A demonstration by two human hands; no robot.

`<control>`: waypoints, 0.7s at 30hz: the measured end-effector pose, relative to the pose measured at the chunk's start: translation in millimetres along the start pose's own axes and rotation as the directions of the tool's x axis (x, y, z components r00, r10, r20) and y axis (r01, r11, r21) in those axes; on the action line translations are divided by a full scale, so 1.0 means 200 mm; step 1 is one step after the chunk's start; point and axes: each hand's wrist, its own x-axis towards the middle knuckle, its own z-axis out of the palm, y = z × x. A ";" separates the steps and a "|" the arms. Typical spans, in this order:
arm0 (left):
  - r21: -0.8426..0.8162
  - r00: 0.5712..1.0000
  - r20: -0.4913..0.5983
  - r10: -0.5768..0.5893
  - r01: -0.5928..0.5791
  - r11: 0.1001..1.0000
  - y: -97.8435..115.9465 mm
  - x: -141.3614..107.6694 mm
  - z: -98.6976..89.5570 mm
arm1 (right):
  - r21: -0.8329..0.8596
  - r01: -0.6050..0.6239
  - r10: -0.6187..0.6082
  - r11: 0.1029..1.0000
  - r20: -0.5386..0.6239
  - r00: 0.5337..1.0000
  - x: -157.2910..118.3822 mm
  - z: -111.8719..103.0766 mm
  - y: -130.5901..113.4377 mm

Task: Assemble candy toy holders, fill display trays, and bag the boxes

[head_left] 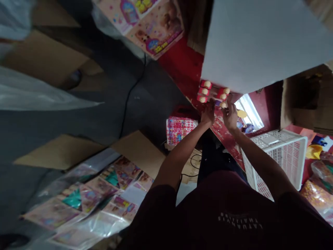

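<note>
Right hand near white crate

Table, red-painted, flat, scuffed paler along the near edge. Directly on it: small red pieces with round cream tops, in two short rows; one yellow oval piece; small purple-blue items, shapes unclear, just beside the yellow oval.

Along the near edge of the red counter, a bare strip runs left from the small red pieces to the printed box. The large pale panel blocks the far side, while the white crate and open cardboard box crowd the right end.
</note>
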 end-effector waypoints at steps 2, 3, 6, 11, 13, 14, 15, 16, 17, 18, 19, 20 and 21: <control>0.009 1.000 0.013 -0.016 0.016 1.000 0.02 -0.01 0.00 | 0.063 -0.092 0.090 0.994 0.029 0.995 -0.14 -0.07 -0.01; 0.009 1.000 0.003 -0.023 0.023 1.000 0.03 -0.03 0.02 | 0.078 -0.135 0.131 0.988 0.056 0.990 -0.23 -0.12 -0.01; -0.057 0.997 -0.063 -0.049 0.045 0.997 0.08 -0.14 0.08 | 0.101 -0.235 0.220 0.967 0.145 0.965 -0.55 -0.31 0.01; -0.121 1.000 -0.014 -0.021 0.019 0.992 0.22 -0.41 0.26 | 0.154 -0.415 0.400 0.897 0.118 0.909 -1.13 -0.63 0.11; -0.100 0.997 0.062 0.051 -0.045 0.994 0.31 -0.51 0.33 | 0.196 -0.510 0.509 0.838 0.059 0.859 -1.36 -0.73 0.17; -0.091 0.991 0.100 0.094 -0.085 0.992 0.36 -0.55 0.36 | 0.225 -0.555 0.564 0.801 0.027 0.825 -1.47 -0.77 0.21; -0.083 0.982 0.130 0.138 -0.128 0.988 0.42 -0.59 0.39 | 0.257 -0.596 0.617 0.761 -0.003 0.787 -1.59 -0.81 0.24; -0.077 0.972 0.150 0.183 -0.173 0.982 0.48 -0.63 0.41 | 0.292 -0.633 0.668 0.717 -0.031 0.743 -1.72 -0.84 0.27; -0.073 0.961 0.159 0.228 -0.219 0.973 0.56 -0.66 0.43 | 0.330 -0.664 0.715 0.671 -0.054 0.697 -1.85 -0.87 0.29; -0.069 0.950 0.156 0.272 -0.264 0.962 0.63 -0.68 0.45 | 0.368 -0.690 0.759 0.624 -0.073 0.647 -1.98 -0.89 0.32; -0.066 0.938 0.145 0.315 -0.308 0.949 0.72 -0.71 0.47 | 0.408 -0.710 0.799 0.574 -0.088 0.595 -2.12 -0.90 0.35; -0.065 0.925 0.126 0.358 -0.353 0.933 0.81 -0.72 0.48 | 0.447 -0.725 0.835 0.523 -0.100 0.540 -2.25 -0.90 0.37; -0.064 0.910 0.102 0.401 -0.397 0.916 0.91 -0.73 0.50 | 0.486 -0.736 0.868 0.471 -0.109 0.484 -2.39 -0.89 0.40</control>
